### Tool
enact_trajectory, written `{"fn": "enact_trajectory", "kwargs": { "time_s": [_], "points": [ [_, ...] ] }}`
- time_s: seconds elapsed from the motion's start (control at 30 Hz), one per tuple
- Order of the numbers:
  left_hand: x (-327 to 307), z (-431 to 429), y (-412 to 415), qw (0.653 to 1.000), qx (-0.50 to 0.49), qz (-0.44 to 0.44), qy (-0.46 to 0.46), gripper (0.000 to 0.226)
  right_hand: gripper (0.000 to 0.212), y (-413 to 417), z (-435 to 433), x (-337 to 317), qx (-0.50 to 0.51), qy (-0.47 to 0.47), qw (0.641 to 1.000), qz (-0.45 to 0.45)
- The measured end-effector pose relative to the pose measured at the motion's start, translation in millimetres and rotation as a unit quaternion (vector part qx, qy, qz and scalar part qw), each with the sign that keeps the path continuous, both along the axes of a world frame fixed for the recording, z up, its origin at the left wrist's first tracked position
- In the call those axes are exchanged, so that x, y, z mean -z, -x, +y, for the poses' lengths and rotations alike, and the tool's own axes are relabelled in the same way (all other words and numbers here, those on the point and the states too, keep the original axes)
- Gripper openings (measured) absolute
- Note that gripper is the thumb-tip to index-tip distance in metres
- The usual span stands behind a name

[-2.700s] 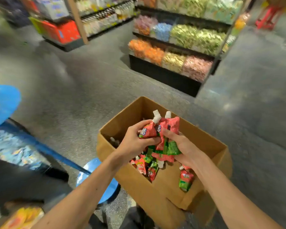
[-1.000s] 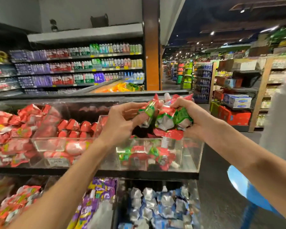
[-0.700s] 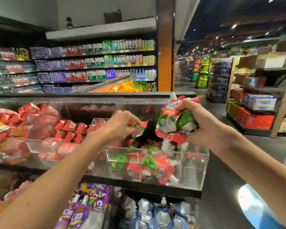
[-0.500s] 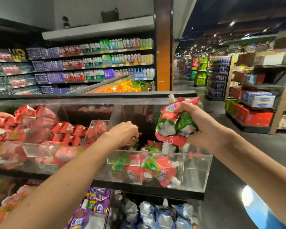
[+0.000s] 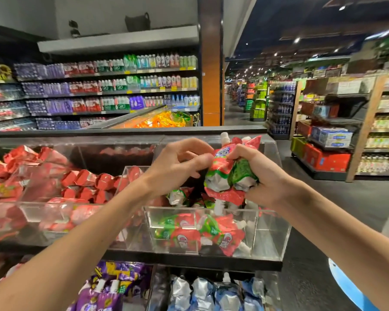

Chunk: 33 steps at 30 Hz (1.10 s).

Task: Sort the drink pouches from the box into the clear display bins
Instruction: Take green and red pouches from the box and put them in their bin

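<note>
My right hand (image 5: 264,179) grips a bunch of red-and-green drink pouches (image 5: 228,173) with white spouts, held just above a clear display bin (image 5: 270,232). My left hand (image 5: 177,163) is beside the bunch, its thumb and curled forefinger pinching the edge of the top pouch. Several matching pouches (image 5: 189,237) lie at the bottom of that bin. The box is out of view.
A neighbouring clear bin (image 5: 32,212) on the left is heaped with red pouches. Below are bins of purple pouches (image 5: 112,286) and silver-blue pouches (image 5: 211,292). A blue stool (image 5: 348,288) stands lower right. Stocked shelves line the aisle behind and to the right.
I turned from the box to the bins with the pouches. My left hand dipped into the bin with one pouch, then came back up to the bunch in my right hand.
</note>
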<state>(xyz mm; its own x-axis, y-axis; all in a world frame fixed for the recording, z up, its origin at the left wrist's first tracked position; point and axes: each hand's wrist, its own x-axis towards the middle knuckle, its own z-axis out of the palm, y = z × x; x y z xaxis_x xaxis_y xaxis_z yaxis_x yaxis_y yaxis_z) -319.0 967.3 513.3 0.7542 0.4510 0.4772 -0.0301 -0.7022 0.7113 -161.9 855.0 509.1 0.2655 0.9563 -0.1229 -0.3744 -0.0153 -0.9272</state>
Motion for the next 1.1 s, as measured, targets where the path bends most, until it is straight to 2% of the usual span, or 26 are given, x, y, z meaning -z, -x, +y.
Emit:
{"fn": "enact_trajectory", "kwargs": {
  "time_s": [0.07,0.13,0.27,0.37,0.43,0.57,0.63,0.7,0.77,0.83,0.9,0.97,1.03,1.1],
  "points": [
    [2,-13,7,0.997,0.038,0.051,-0.045,0.041,0.032,5,3,-1,-0.022,-0.003,1.000,0.005],
    [12,-8,8,0.995,0.007,0.043,-0.087,0.053,0.042,9,8,0,-0.031,-0.003,0.999,0.012],
    [21,12,9,0.997,-0.053,0.010,-0.046,0.047,0.039,11,11,0,0.005,-0.004,1.000,0.000],
    [21,29,12,0.991,-0.073,0.097,-0.049,0.041,0.025,5,8,-5,0.089,-0.009,0.994,-0.054],
    [25,35,2,0.971,-0.096,0.195,-0.104,0.036,0.014,0,5,-8,0.123,-0.020,0.989,-0.074],
    [41,50,-36,0.900,-0.114,0.338,-0.249,0.035,0.015,-1,5,-9,0.125,-0.013,0.987,-0.097],
    [50,60,-49,0.868,-0.112,0.392,-0.282,0.036,0.017,0,6,-6,0.116,-0.015,0.986,-0.119],
    [58,67,-57,0.842,-0.114,0.429,-0.307,0.046,0.020,1,6,-3,0.110,-0.022,0.985,-0.134],
    [62,69,-61,0.828,-0.116,0.454,-0.306,0.052,0.017,0,4,-1,0.100,-0.030,0.984,-0.145],
    [60,68,-61,0.833,-0.106,0.469,-0.275,0.054,0.014,-2,3,0,0.095,-0.032,0.984,-0.148],
    [53,66,-57,0.857,-0.087,0.450,-0.236,0.055,0.015,-4,2,1,0.091,-0.028,0.986,-0.139],
    [44,62,-53,0.923,-0.070,0.335,-0.177,0.046,0.013,-4,0,1,0.087,-0.024,0.987,-0.131],
    [35,51,-46,0.982,-0.038,0.183,-0.034,0.029,0.009,-5,0,0,0.088,-0.024,0.988,-0.122],
    [25,32,-38,0.988,0.025,0.098,0.121,0.022,0.009,-7,1,0,0.086,-0.028,0.990,-0.113]
  ]
}}
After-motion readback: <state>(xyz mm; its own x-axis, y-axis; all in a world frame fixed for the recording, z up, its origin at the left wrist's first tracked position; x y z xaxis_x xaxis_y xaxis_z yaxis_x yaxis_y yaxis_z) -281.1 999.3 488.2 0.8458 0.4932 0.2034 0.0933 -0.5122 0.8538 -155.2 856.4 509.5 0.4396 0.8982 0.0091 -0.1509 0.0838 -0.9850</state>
